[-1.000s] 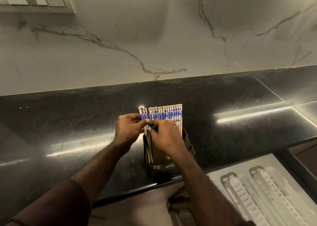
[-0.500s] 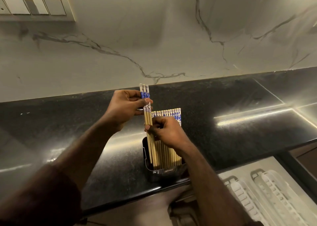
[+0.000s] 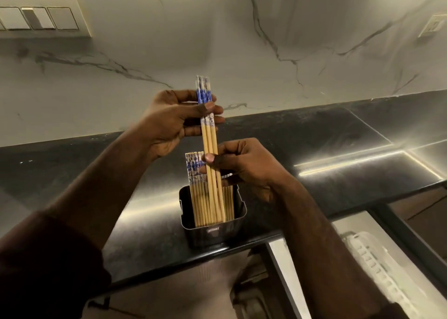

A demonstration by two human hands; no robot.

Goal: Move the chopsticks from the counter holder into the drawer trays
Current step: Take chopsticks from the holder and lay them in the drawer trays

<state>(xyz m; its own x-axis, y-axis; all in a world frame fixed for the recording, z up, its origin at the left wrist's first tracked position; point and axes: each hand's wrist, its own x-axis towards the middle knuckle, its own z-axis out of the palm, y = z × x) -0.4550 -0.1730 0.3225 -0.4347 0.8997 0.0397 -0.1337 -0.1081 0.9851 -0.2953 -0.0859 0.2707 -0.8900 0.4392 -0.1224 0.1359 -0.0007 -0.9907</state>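
Note:
A black holder (image 3: 232, 222) stands near the front edge of the dark counter (image 3: 338, 149), with several bamboo chopsticks with blue-and-white tops (image 3: 193, 168) upright in it. My left hand (image 3: 174, 122) pinches a small bundle of chopsticks (image 3: 210, 144) near their patterned tops and holds it raised above the others, its lower ends still inside the holder. My right hand (image 3: 244, 166) pinches the same bundle lower down, at its bare wooden shafts. The open drawer with a white ribbed tray (image 3: 377, 265) lies at the lower right, below the counter edge.
A marble-look wall rises behind the counter, with a switch panel (image 3: 41, 17) at the upper left and a socket (image 3: 433, 26) at the upper right. The drawer's dark frame (image 3: 411, 241) runs along the tray's right side.
My left hand has lifted the small bundle upward out of the row in the holder. My right hand moved from the row's tops to the bundle's shafts.

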